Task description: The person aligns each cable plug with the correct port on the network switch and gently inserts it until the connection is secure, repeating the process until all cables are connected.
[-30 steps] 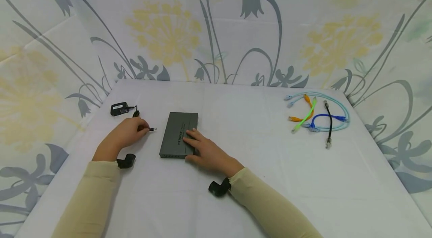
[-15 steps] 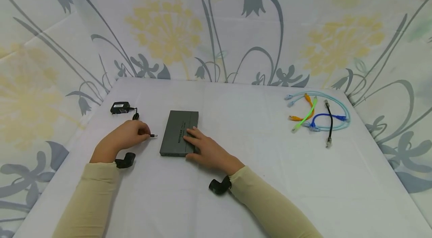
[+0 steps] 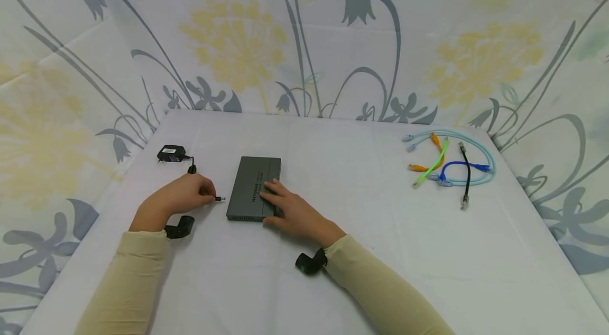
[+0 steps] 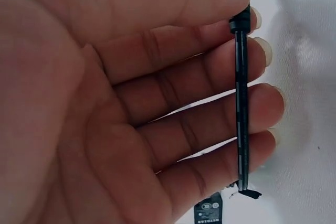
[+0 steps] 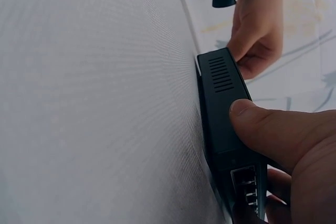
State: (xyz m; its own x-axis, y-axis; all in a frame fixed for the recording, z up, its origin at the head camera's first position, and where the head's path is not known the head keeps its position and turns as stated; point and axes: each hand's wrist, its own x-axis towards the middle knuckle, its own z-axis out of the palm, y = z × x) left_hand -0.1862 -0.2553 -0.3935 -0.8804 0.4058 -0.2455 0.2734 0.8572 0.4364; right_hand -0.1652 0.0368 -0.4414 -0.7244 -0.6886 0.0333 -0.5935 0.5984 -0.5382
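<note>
Netgear box [image 3: 245,187] lies flat on the white table [image 3: 342,282], left of centre. Your right hand [image 3: 301,217] rests on its right part: fingers spread and fairly straight across the top, thumb against the vented near side. Your left hand [image 3: 183,196] pinches the black plug [image 3: 218,199] between thumb and index finger; other fingers loosely extended behind the cord [image 4: 241,103]. Plug tip points right, just beside the box's left edge, small gap between. Power adapter [image 3: 171,153] sits at far left; network cables [image 3: 468,168] lie at far right.
</note>
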